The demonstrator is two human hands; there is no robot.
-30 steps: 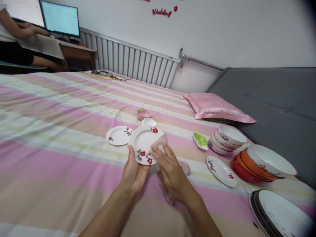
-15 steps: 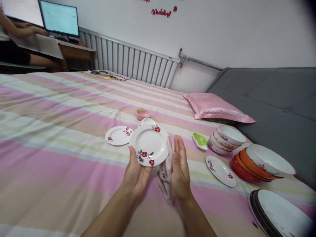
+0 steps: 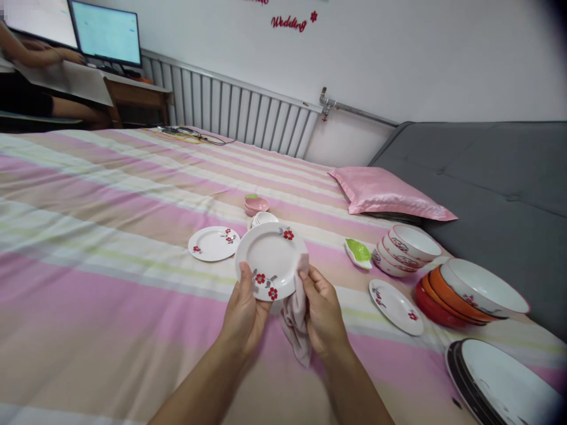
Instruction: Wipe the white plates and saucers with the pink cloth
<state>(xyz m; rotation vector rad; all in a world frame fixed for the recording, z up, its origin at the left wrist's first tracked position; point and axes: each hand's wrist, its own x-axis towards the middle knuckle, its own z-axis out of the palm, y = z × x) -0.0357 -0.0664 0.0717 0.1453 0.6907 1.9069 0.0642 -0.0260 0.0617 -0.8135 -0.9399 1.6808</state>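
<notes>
My left hand (image 3: 245, 311) holds a small white plate with red flowers (image 3: 271, 260) by its near edge, thumb on top, tilted up above the bed. My right hand (image 3: 325, 313) is closed on a pale pink cloth (image 3: 295, 316), pressing it against the plate's right rim. The cloth hangs down between my hands.
On the striped bedspread (image 3: 110, 236) lie another flowered plate (image 3: 213, 243), small pink bowls (image 3: 256, 205), a white bowl stack (image 3: 264, 218), a green dish (image 3: 359, 252), stacked flowered bowls (image 3: 410, 248), a plate (image 3: 396, 306), orange and red bowls (image 3: 469, 295) and dark-rimmed plates (image 3: 500, 378). A person sits at monitors (image 3: 106, 32) far left.
My right hand went from wiping the plate's face, to flat and open beside it, to gripping the cloth at the plate's right rim. The plate has tilted and shifted slightly right.
</notes>
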